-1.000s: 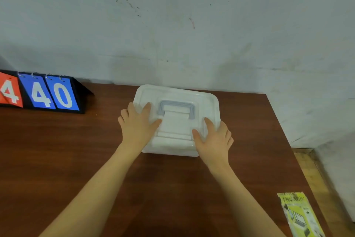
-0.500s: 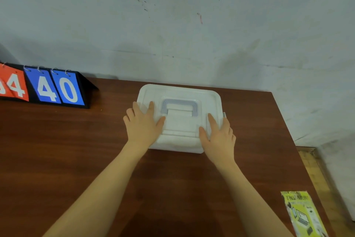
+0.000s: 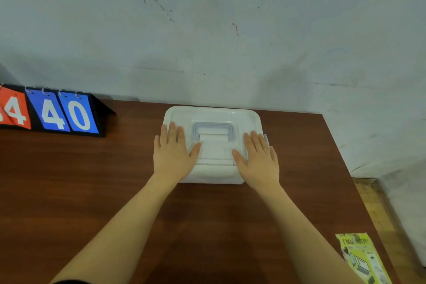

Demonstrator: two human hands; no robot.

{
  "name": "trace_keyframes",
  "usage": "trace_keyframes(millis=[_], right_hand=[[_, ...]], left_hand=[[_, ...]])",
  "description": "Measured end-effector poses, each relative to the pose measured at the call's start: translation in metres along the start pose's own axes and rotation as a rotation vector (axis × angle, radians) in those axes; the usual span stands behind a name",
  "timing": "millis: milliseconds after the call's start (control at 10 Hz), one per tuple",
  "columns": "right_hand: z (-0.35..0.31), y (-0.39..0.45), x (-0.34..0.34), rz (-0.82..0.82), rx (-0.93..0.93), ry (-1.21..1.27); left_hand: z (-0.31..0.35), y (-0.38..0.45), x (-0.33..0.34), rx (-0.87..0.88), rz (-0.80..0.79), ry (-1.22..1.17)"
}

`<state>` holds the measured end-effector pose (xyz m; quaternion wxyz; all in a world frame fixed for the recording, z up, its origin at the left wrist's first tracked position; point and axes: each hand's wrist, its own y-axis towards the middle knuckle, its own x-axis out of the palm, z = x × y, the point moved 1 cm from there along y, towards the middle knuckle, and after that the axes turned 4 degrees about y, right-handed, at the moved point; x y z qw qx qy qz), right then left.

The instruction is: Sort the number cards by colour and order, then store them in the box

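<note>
A white plastic box (image 3: 213,115) with its lid on and a grey handle (image 3: 213,129) folded flat sits at the back of the brown table, near the wall. My left hand (image 3: 173,152) lies flat on the lid's left side, fingers together and stretched out. My right hand (image 3: 258,157) lies flat on the lid's right side in the same way. Neither hand grips anything. No loose number cards show; the box's inside is hidden by the lid.
A black flip scoreboard (image 3: 53,112) stands at the back left, showing a red 4 and blue 4 and 0. A yellow printed packet (image 3: 363,258) lies at the table's front right corner. The table's right edge (image 3: 341,159) runs close to the box.
The box and both hands have shifted slightly away from me toward the wall, and the view has tilted. Both palms stay flat on the lid.
</note>
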<state>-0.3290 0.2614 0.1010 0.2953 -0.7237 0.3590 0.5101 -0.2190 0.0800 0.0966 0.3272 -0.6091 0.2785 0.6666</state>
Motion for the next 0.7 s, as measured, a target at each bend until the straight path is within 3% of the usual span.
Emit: trace_keyframes(millis=[200,500,700], right_hand=[[-0.003,0.03,-0.002,0.009,0.025,-0.021],[-0.006,0.06,-0.01,0.025,-0.007,-0.044],[-0.009,0.076,-0.03,0.042,-0.06,-0.129]], left_hand=[[0.002,0.031,-0.001,0.016,-0.025,-0.013],[0.002,0.06,-0.003,0.068,0.083,-0.008],[0.002,0.062,-0.021,0.052,0.05,-0.125]])
